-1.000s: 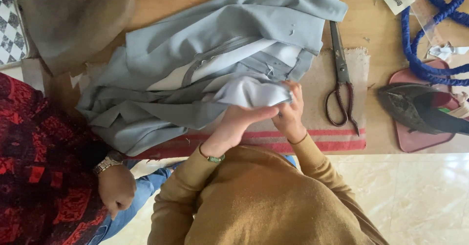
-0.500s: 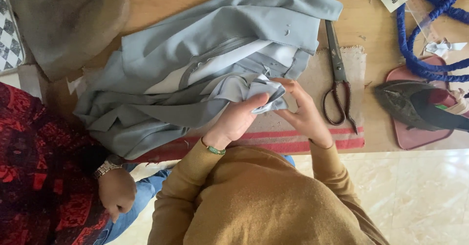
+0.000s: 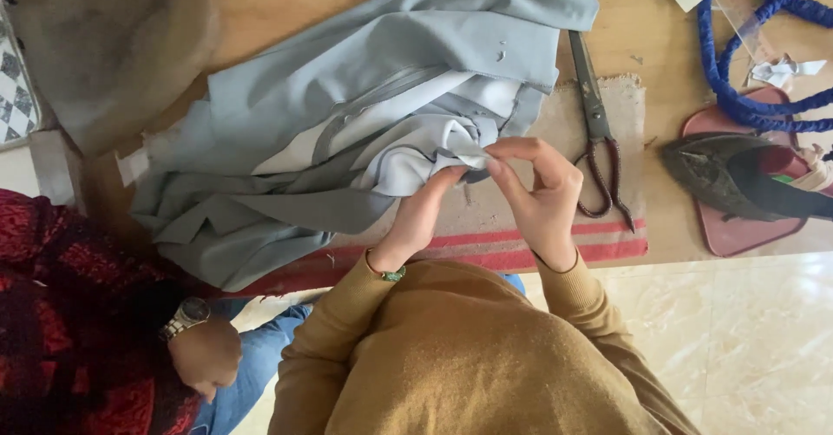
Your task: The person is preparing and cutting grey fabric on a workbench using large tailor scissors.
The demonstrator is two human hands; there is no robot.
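Fabric is what I watch first: a grey cloth [image 3: 364,131] lies bunched across the middle and upper left of the frame, its long run slanting from lower left up toward upper right, with a pale crumpled fold of it gathered at centre. That fold sits right between my two hands, touching both. My left hand [image 3: 425,214] comes up from below with its fingers closed under and around the fold, thumb side toward the cloth, so it has a real grip on the material. My right hand [image 3: 542,196] stands just right of the fold, wrist low, palm turned left, fingers curled and arched over; its thumb and forefinger tips [image 3: 496,162] pinch the fold's very edge while the other fingers stay loosely spread and hold nothing. The bulk of the cloth lies up and left of both hands, so the left hand is the nearer to it. Under the hands a tan mat with red stripes [image 3: 555,244] covers the wooden table [image 3: 260,10]. Scissors [image 3: 597,131] lie just right of my right hand, blades pointing up the frame, not touched. Further right sit a dark shoe [image 3: 720,170] and a blue cord [image 3: 737,97]. At lower left another person's hand [image 3: 204,357] with a wristwatch rests well apart.
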